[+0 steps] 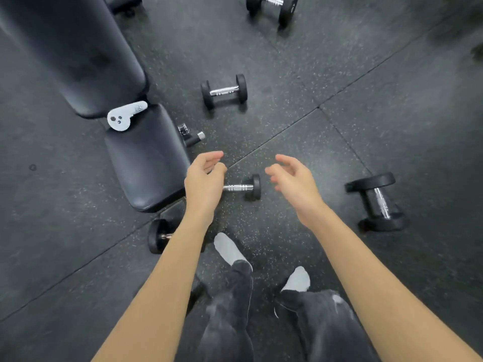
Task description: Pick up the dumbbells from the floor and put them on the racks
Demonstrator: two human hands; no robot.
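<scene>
**Dumbbell pickup: reach and grip**

Hands over floor, nothing held. Left hand [205, 180] raised above near dumbbell [241, 187], fingers loosely curled, empty, covering its left head from view. Right hand [292, 182] just right of same dumbbell, fingers relaxed and spread, empty, slightly blurred.

Procedure, as judged from present layout:
- Lower one hand to chrome handle, midway between heads.
- Wrap fingers fully under handle, thumb over top; avoid fingertip pinch.
- Bend knees before lifting; keep weight close to body.
- Keep feet [228, 248] clear of load path; socks only, no shoes visible.
- Take second dumbbell [159, 235] at near left with other hand to balance carry, if weight allows.
- Watch bench [146, 163] edge at left while rising.

Racks not in view; carry route cannot be told.

Appearance and position of dumbbells:
- Near dumbbell: round black heads, knurled chrome handle, lying on floor just right of bench, handle running left to right.
- Near left dumbbell: black head showing, rest hidden behind left forearm.
- Far dumbbell [224, 90]: small, same pattern, lying beyond bench corner.
- Right dumbbell [377, 202]: larger heads, handle running near to far, well apart from hands.
- Farthest dumbbell [273, 6]: large, at top edge, partly cut off.

Round heads: likely to roll if nudged on rubber floor [339, 74].

White controller [125, 115] resting on bench.
</scene>
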